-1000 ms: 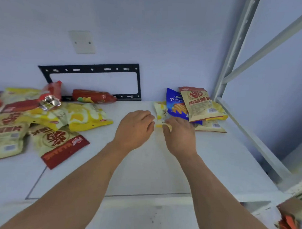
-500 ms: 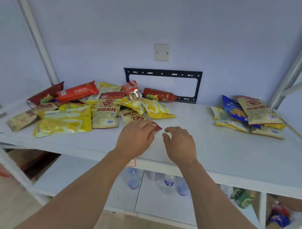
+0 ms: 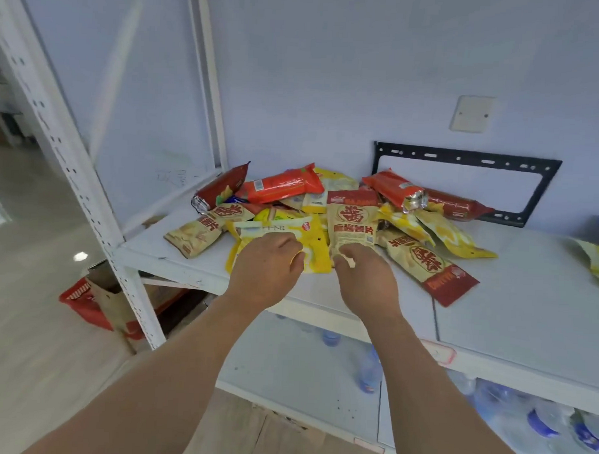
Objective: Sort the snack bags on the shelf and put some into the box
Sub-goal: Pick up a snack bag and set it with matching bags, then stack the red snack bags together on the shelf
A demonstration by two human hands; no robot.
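Currently, yellow bag (image 3: 316,253) gripped by left hand (image 3: 268,266) near shelf (image 3: 512,302) front edge, tan bag (image 3: 354,225) pinched by right hand (image 3: 366,280), bare shelf surface seen rightward, white wall (image 3: 330,75) behind.

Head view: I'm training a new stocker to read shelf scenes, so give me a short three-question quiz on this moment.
1. True or false: the left hand lies on a yellow bag.
2. Which bag is the right hand at? A) the beige bag with a red top, B) the orange bag at the back, C) a blue bag.
3. Fill in: under the shelf, on the lower level, stand plastic ____.

Key: 1 true. 2 A. 3 bottles.
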